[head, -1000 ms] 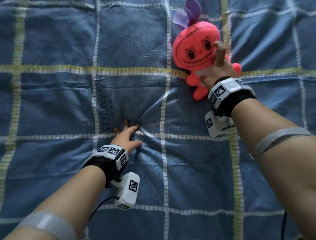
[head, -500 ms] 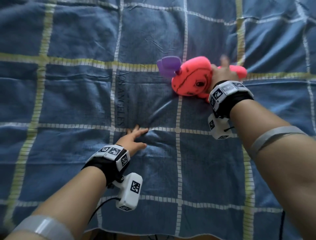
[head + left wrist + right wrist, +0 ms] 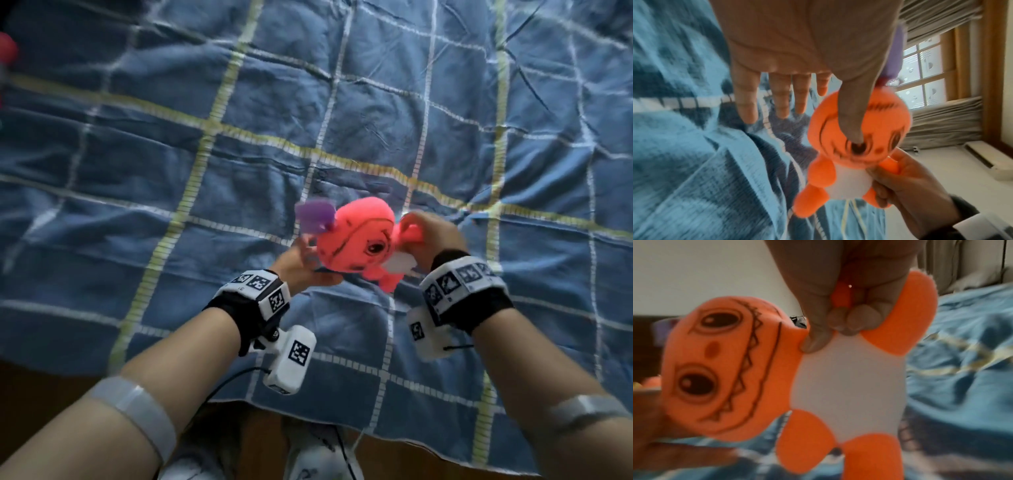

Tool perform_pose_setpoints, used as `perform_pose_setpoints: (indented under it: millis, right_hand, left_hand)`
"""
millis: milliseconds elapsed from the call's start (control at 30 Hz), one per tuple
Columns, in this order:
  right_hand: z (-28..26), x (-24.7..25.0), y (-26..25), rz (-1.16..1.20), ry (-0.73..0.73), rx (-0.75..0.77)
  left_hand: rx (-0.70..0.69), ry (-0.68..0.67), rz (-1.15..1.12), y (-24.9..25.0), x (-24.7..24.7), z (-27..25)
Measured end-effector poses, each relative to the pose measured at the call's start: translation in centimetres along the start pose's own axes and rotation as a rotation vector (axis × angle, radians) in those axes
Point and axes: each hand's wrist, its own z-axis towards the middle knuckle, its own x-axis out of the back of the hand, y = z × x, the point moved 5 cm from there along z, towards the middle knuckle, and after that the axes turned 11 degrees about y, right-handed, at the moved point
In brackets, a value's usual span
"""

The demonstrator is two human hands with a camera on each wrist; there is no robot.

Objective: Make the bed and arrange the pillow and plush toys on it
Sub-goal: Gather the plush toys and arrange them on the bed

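A pink-orange plush toy (image 3: 356, 246) with a white belly and purple leaves (image 3: 315, 216) on its head hangs sideways just above the blue checked quilt (image 3: 205, 102). My right hand (image 3: 424, 236) grips it by one arm and the side of the body; in the right wrist view the fingers (image 3: 846, 321) curl round that arm. My left hand (image 3: 308, 260) is at the plush's head. In the left wrist view its four fingers (image 3: 748, 105) are straight and spread off the toy, and the thumb (image 3: 851, 116) lies across the plush's face (image 3: 869, 129).
The quilt's near edge (image 3: 342, 421) hangs over the bed's side, with dark floor (image 3: 51, 377) below it. A blurred red object (image 3: 7, 51) sits at the far left. A curtained window (image 3: 925, 78) and a white unit (image 3: 992, 162) lie beyond the bed.
My right hand has lifted the plush off the quilt and drawn it nearer to me. My left hand has left the quilt and come up to the toy's head.
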Motion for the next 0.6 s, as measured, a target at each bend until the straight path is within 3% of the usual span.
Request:
perform_pose_setpoints:
  millis: [100, 267, 500, 600]
  right_hand:
    - [-3.3, -1.4, -6.5, 0.174, -0.105, -0.069]
    - [-7.6, -5.2, -18.9, 0.426, -0.212, -0.068]
    - [-13.6, -12.7, -39.6, 0.492, -0.433, 0.007]
    - [-15.4, -15.2, -45.8, 0.419, -0.455, 0.139]
  left_hand:
    - [-0.118, 0.107, -0.151, 2.3, 4.8, -3.1]
    - [-0.164, 0.200, -0.357, 3.0, 17.9, -8.8]
    - [-0.268, 0.670, -0.260, 1.1, 39.2, -16.2]
    - [-0.301, 0.770, -0.179, -0.5, 45.5, -18.6]
